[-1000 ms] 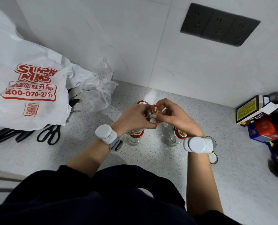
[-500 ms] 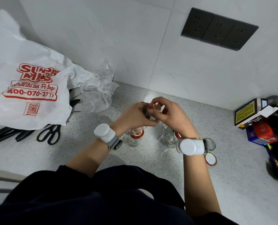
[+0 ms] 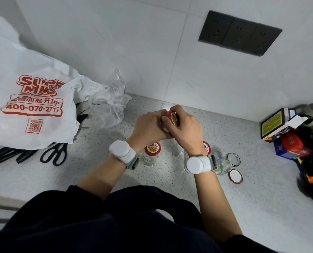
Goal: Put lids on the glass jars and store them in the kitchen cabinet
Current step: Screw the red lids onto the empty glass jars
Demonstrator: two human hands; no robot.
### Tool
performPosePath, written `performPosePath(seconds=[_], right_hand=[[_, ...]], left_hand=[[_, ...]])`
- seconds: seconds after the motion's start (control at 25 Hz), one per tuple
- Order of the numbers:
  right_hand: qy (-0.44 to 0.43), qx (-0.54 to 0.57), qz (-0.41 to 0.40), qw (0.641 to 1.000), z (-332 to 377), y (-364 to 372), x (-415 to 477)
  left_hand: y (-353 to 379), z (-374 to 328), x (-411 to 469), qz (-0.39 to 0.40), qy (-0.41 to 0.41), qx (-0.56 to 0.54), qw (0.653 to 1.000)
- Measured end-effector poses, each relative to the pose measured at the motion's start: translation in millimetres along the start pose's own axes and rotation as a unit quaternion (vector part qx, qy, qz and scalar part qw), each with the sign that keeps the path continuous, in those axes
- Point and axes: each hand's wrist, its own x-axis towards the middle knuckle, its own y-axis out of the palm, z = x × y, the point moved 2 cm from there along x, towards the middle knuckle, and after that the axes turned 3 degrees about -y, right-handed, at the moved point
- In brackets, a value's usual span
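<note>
Head view looks down on a speckled grey countertop (image 3: 261, 207) that meets a white tiled wall carrying a dark socket panel (image 3: 239, 32). A large white shopping bag (image 3: 29, 99) with red print slumps at the left, and a crumpled clear plastic bag (image 3: 110, 106) lies just beside it. A heap of boxes (image 3: 279, 125) sits at the right edge. Black scissors (image 3: 54, 155) poke out from under the shopping bag. Both hands are raised together above the middle of the counter, each wrist wearing a white band. The left hand (image 3: 148, 127) is curled round the held jar (image 3: 164, 128), of which only a pale sliver shows between the palms. The right hand (image 3: 186, 130) has its fingers wrapped over the red lid (image 3: 172, 116) on top. On the counter below stand three more glass jars. A lidded jar (image 3: 151, 154) stands by the left wrist and a second lidded jar (image 3: 206, 147) is half hidden behind the right wrist. An open jar (image 3: 228, 162) stands further right, and a loose lid (image 3: 235, 176) lies just beside it, white inside up.
</note>
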Motion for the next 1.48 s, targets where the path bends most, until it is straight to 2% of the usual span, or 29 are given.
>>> performPosePath(seconds=[0.12,0.2,0.4,0.68,0.8,0.88,1.0,1.08,1.2,1.28,1.48], right_hand=[[-0.073,0.049,0.035,0.995,0,-6,-5],[-0.083,0.031,0.016,0.996,3,-5,-6],[-0.041,-0.027,-0.08,0.996,5,-1,-9],[-0.011,-0.07,-0.091,0.993,8,3,-8],[0.005,-0.075,-0.077,0.994,10,9,-3],[-0.005,-0.067,-0.047,0.997,12,14,3],[-0.046,0.003,0.056,0.997,17,26,19],[-0.069,0.044,0.125,0.989,21,39,26],[-0.09,0.048,0.218,0.971,25,66,31],[-0.102,0.05,0.271,0.956,26,86,29],[-0.104,0.028,0.346,0.932,31,125,14]], left_hand=[[-5,6,1,0.12,-0.028,-0.165,0.979],[-2,3,0,0.156,-0.013,-0.176,0.972],[4,-3,-1,0.126,0.013,-0.125,0.984],[7,0,-1,0.073,0.041,-0.076,0.994],[4,5,-2,0.062,0.014,-0.103,0.993],[5,12,-3,0.05,-0.016,-0.118,0.992],[-1,32,-9,0.015,-0.073,-0.164,0.984],[2,59,-11,0.033,-0.102,-0.196,0.975],[7,95,-21,0.082,-0.122,-0.184,0.972],[11,112,-33,0.108,-0.161,-0.215,0.957],[29,138,-56,0.1,-0.205,-0.243,0.943]])
